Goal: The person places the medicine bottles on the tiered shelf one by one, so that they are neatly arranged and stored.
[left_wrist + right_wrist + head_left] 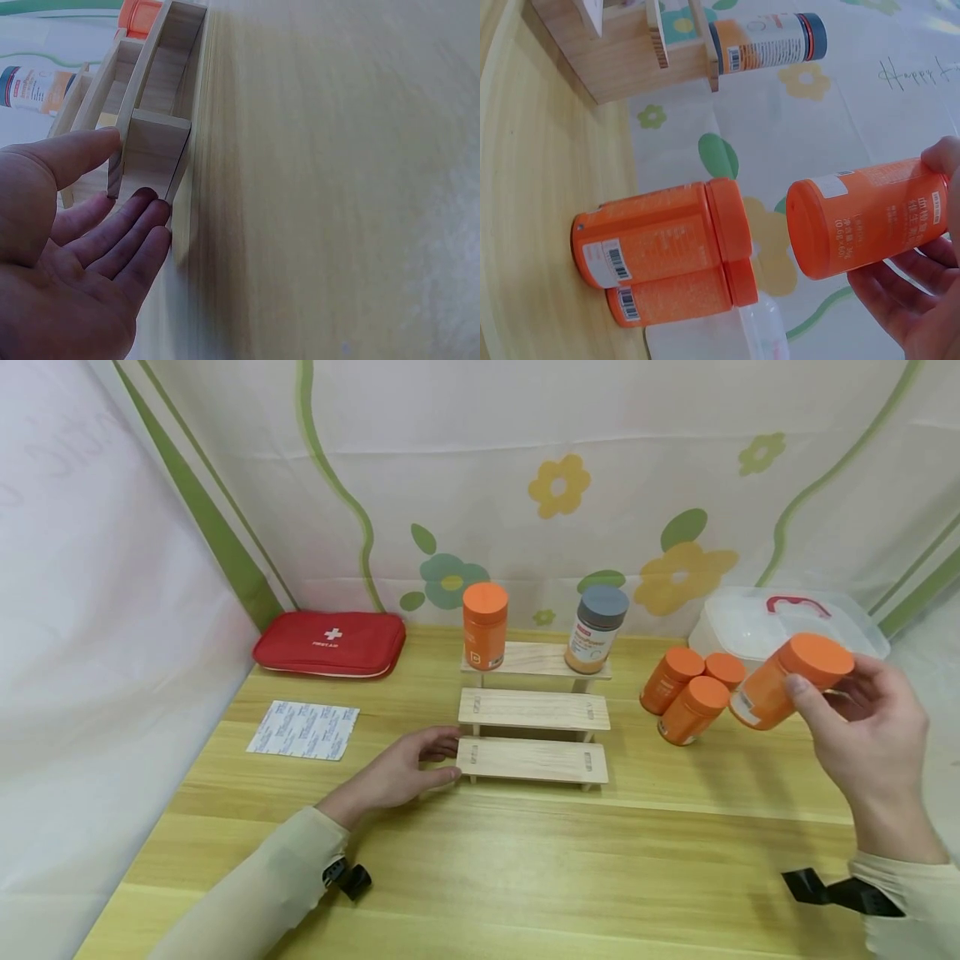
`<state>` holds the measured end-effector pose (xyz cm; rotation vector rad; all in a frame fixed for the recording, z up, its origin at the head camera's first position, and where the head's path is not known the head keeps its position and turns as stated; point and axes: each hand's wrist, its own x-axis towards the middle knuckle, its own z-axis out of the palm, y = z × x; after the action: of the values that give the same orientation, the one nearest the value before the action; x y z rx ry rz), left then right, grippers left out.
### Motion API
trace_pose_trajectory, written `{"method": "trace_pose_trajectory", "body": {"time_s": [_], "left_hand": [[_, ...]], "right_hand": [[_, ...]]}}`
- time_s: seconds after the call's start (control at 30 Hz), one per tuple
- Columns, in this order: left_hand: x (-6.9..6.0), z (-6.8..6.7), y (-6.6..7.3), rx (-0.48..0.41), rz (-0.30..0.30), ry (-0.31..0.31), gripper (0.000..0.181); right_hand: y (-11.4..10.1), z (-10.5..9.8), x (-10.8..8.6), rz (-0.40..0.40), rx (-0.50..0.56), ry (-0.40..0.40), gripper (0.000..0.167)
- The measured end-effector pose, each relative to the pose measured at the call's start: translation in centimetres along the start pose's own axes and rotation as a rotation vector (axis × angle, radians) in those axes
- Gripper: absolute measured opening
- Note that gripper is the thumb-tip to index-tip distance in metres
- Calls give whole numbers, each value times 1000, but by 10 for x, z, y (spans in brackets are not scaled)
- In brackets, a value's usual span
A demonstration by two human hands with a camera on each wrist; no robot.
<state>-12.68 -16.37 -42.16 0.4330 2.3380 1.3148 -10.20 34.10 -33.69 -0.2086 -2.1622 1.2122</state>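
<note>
My right hand [873, 735] grips an orange supplement bottle [870, 214] near its cap end. The bottle hangs tilted above the table, right of several standing orange bottles [692, 710]. With fingers mostly straight, my left hand [405, 767] touches the left end of the lowest step of a three-step wooden stand [532, 758]. In the left wrist view its thumb [86, 154] lies against the plank's end. On the top step stand an orange-capped bottle [485, 627] at the left and a grey-capped bottle [596, 631] at the right.
A red first-aid pouch [330, 643] lies at the back left, with a white printed sheet [303, 729] in front of it. Behind the orange bottles is a translucent box [750, 610] with a red handle. A flowered cloth [465, 485] hangs behind the table.
</note>
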Motion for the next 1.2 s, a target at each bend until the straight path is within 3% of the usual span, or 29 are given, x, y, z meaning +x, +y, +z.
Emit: {"method": "trace_pose_trajectory", "body": {"time_s": [0.3, 0.53, 0.77, 1.0, 1.2], "left_hand": [[0, 0, 2, -8, 5, -1, 61], [1, 0, -1, -14, -4, -3, 61], [0, 0, 0, -11, -7, 2, 61], [0, 0, -1, -2, -5, 6, 61], [0, 0, 0, 8, -10, 7, 62]], "right_hand": [[-12, 9, -2, 12, 33, -65, 52], [-18, 16, -5, -92, 83, -126, 50], [-27, 25, -11, -169, 232, -205, 53], [-36, 36, -16, -213, 176, -265, 55], [-41, 46, -20, -237, 191, -313, 55]]}}
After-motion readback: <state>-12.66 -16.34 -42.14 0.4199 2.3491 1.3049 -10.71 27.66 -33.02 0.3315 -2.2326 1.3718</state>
